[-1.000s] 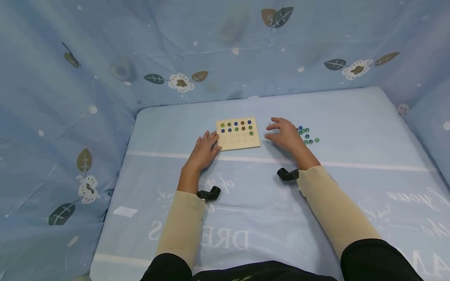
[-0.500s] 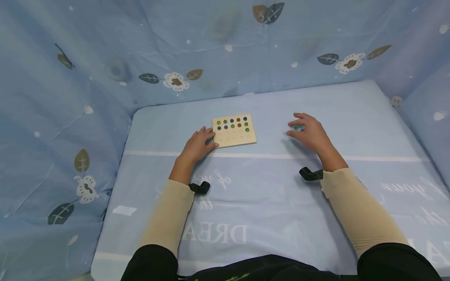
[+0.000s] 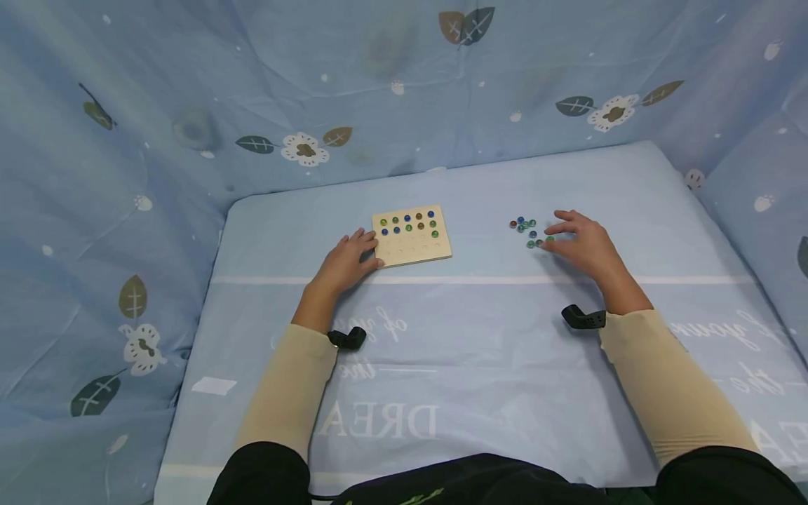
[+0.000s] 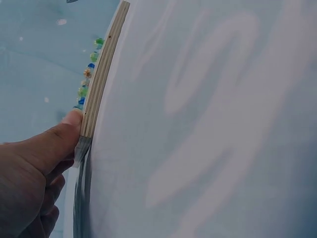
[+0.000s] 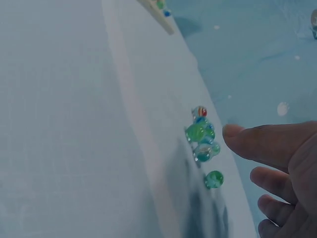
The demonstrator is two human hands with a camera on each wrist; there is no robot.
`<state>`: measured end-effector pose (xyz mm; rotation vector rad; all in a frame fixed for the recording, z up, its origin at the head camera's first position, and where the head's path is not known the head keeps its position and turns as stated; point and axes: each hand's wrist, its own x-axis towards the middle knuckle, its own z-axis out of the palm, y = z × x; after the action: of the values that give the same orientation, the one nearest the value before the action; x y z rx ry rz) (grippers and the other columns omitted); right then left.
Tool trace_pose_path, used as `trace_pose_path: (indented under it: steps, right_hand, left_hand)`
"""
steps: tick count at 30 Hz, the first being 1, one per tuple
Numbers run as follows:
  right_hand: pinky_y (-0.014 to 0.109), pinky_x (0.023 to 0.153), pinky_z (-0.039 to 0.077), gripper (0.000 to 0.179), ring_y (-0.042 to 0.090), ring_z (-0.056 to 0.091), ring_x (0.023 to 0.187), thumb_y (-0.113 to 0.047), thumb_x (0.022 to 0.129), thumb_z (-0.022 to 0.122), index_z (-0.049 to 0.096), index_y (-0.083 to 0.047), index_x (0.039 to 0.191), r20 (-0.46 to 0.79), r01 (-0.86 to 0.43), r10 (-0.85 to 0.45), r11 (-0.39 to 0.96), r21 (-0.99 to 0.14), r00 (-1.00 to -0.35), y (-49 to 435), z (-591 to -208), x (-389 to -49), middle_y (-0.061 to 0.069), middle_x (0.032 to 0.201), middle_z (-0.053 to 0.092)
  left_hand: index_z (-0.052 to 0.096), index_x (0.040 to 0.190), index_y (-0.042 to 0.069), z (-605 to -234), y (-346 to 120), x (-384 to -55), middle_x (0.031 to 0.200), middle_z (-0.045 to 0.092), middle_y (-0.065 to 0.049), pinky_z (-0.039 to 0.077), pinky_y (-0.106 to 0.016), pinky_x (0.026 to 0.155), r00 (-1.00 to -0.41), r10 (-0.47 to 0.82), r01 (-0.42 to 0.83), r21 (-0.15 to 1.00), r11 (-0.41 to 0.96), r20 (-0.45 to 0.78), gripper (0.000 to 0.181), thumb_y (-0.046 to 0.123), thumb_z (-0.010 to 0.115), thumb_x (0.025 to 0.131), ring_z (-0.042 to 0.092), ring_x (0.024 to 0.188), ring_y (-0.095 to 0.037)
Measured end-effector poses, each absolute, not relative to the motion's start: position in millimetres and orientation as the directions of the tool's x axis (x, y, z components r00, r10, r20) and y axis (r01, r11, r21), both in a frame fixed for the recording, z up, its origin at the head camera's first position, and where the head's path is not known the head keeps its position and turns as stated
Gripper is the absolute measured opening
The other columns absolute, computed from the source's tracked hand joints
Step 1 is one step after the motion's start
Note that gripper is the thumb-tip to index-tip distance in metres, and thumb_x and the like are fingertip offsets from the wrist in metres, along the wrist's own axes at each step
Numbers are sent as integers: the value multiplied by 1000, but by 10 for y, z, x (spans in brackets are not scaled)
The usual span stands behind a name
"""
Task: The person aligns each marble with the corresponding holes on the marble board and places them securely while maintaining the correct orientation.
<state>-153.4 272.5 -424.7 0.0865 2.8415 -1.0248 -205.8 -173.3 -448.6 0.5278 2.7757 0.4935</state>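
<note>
A pale wooden board [image 3: 413,251] with rows of round hollows lies left of centre in the head view. Blue, green and amber marbles [image 3: 407,218] fill its two far rows, and one green marble sits in the third row at the right. My left hand [image 3: 343,265] rests along the board's left edge; in the left wrist view its thumb [image 4: 54,141] touches the board's corner. My right hand [image 3: 587,247], fingers apart and nothing between them, hovers at the right side of several loose marbles [image 3: 533,234]. The right wrist view shows a green marble [image 5: 214,179] apart from the cluster.
The blue printed cloth [image 3: 486,337] covers the table, and patterned fabric [image 3: 404,105] rises behind and at both sides. A pale tape strip [image 3: 214,386] lies at the left. Black wrist cameras [image 3: 583,318] stick out from both wrists.
My right hand has moved right, away from beside the board and past the loose marbles, which now show left of it. My left hand stays at the board's edge; the view has shifted slightly.
</note>
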Motion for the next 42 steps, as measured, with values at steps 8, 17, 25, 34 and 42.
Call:
trace_pose_path:
  steps: [8,17,25,34,42]
  right_hand:
    - [60,112,15,38,34,10,145,-26,85,71,66,-3,115,-171,92,-12,805,-586,-985,2729,-4339,-1630,10,154,28]
    - [62,111,15,40,37,11,144,-25,85,69,64,-1,117,-214,125,4,821,-557,-977,2817,-4391,-1605,14,153,28]
    - [61,112,14,38,36,11,144,-26,89,66,63,-1,118,-194,119,9,817,-564,-981,2874,-4420,-1640,15,152,30]
    - [61,112,15,36,36,14,143,-25,90,64,64,-2,117,-164,109,21,826,-553,-986,2888,-4481,-1687,15,150,33]
    - [60,112,16,37,35,15,143,-27,91,63,64,-2,118,-158,103,16,823,-559,-987,2872,-4478,-1696,15,150,34]
  left_hand:
    - [40,145,15,-4478,-1740,-2048,155,26,0,12,-41,119,-896,394,301,373,878,-203,64,43,58,91,15,145,-21]
    - [35,147,17,-4560,-1710,-1976,156,22,-2,18,-47,117,-894,389,279,403,872,-221,65,45,56,91,15,145,-25]
    - [34,147,21,-4551,-1730,-1973,157,21,-4,20,-49,116,-910,350,244,396,885,-223,65,46,56,92,16,144,-30]
    - [35,147,18,-4510,-1762,-2006,156,23,-3,19,-48,116,-905,382,286,401,870,-185,65,45,56,92,15,145,-25]
    - [36,147,16,-4534,-1770,-1990,156,24,-3,19,-47,117,-901,399,303,409,861,-173,63,42,56,93,16,145,-23]
